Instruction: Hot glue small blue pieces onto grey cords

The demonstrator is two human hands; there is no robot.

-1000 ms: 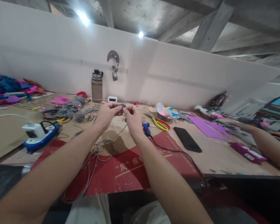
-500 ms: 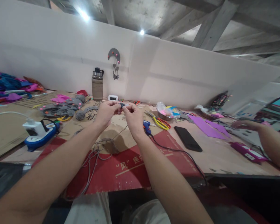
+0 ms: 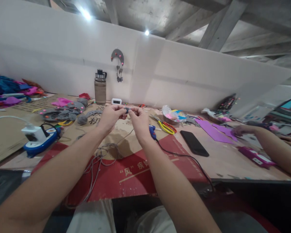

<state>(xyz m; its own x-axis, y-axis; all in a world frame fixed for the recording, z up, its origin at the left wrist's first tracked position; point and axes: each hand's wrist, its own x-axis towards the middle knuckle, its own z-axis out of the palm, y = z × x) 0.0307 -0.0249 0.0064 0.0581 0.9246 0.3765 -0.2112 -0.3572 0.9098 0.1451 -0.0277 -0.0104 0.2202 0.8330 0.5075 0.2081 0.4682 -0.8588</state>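
My left hand (image 3: pixel 113 117) and my right hand (image 3: pixel 138 119) meet above the cardboard, fingertips almost touching. Between them they pinch a small dark grey piece (image 3: pixel 127 110), which looks like felt; fingers cover most of it. Below my hands lies a loose tangle of grey cord (image 3: pixel 106 150), one strand running up toward my right hand. A blue glue gun (image 3: pixel 152 132) rests just beyond my right wrist. Left of my left hand sit a grey yarn ball (image 3: pixel 81 120) and a pile of grey felt pieces with pink and orange pins (image 3: pixel 60 113).
Around the work lie scissors with yellow handles (image 3: pixel 167 128), a black phone (image 3: pixel 194 143), purple sheets (image 3: pixel 212 130), a water bottle (image 3: pixel 100 89) and a blue power strip (image 3: pixel 42 145). A felt moon (image 3: pixel 117 55) hangs on the wall. Another person's hand (image 3: pixel 243 130) reaches in from the right.
My fingertips have drawn slightly closer together around the small grey piece. At the right, the other person's hand has moved left toward the purple sheets. The view has shifted a little.
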